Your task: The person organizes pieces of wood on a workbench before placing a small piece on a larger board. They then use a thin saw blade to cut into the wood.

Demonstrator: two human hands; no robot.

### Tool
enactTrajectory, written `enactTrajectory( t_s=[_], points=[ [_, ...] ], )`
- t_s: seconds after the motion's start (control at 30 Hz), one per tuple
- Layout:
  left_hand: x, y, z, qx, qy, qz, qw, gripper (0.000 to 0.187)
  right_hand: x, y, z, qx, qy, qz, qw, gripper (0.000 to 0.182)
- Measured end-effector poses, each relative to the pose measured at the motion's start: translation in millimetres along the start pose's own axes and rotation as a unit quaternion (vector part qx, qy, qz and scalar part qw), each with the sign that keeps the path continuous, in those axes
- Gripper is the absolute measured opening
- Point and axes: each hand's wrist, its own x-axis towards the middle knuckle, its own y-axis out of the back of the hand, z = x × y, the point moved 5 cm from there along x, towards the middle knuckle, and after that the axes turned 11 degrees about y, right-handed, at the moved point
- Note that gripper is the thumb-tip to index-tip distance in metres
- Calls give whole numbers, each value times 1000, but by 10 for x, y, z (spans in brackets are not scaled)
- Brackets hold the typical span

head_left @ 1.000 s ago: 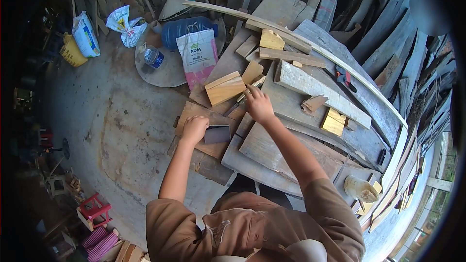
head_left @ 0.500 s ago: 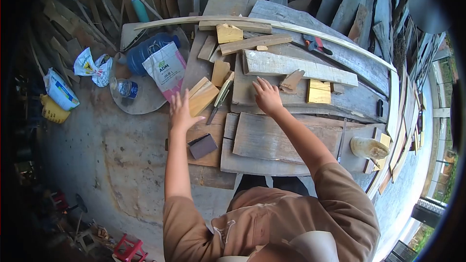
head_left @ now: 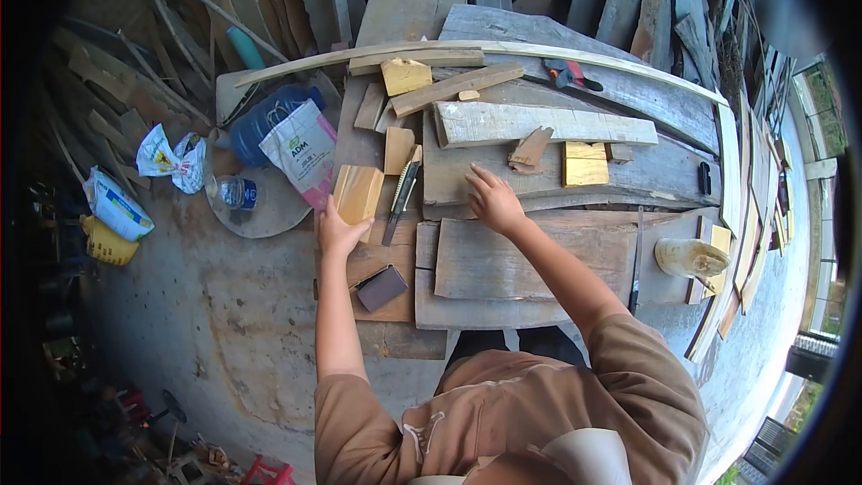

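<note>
My left hand (head_left: 339,228) is closed around the lower left edge of a light wooden block (head_left: 358,193). My right hand (head_left: 495,199) rests over a weathered grey board (head_left: 548,185), fingers apart and nothing in them. Between the hands lies a green-and-black utility knife (head_left: 404,189), with a small wood piece (head_left: 399,149) above it. A dark sanding block (head_left: 382,288) sits on a brown board below my left hand. Beyond my right hand are a yellow wood block (head_left: 585,164) and a broken brown wood piece (head_left: 531,150).
A long whitish beam (head_left: 548,124) crosses the boards. At the left are an ADM bag (head_left: 301,148), a large blue bottle (head_left: 260,126) and a small bottle (head_left: 237,191). A jar (head_left: 690,258) stands at the right, near a thin metal blade (head_left: 637,260).
My left hand has closed on the wooden block, which now stands more upright in view beside the knife. My right hand stays open over the board. The camera view has shifted slightly.
</note>
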Motion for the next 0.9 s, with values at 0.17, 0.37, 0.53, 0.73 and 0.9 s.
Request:
enactTrajectory(
  t_s=[0.17,0.37,0.53,0.73,0.9],
  points=[
    [-52,-116,-118,66,-38,71,995,104,295,391,163,11,67,136,988,38],
    [-94,-190,-132,52,-26,112,992,103,1483,518,63,-59,94,83,990,38],
    [-116,-193,-122,50,-8,112,992,104,2221,45,-96,-169,38,-93,981,40],
    [-102,-188,-106,58,12,95,994,105,2427,-354,-128,-270,34,-43,961,33],
    [-102,-188,-98,66,13,91,994,105,2421,-309,-167,-297,81,-15,951,24]
  ],
)
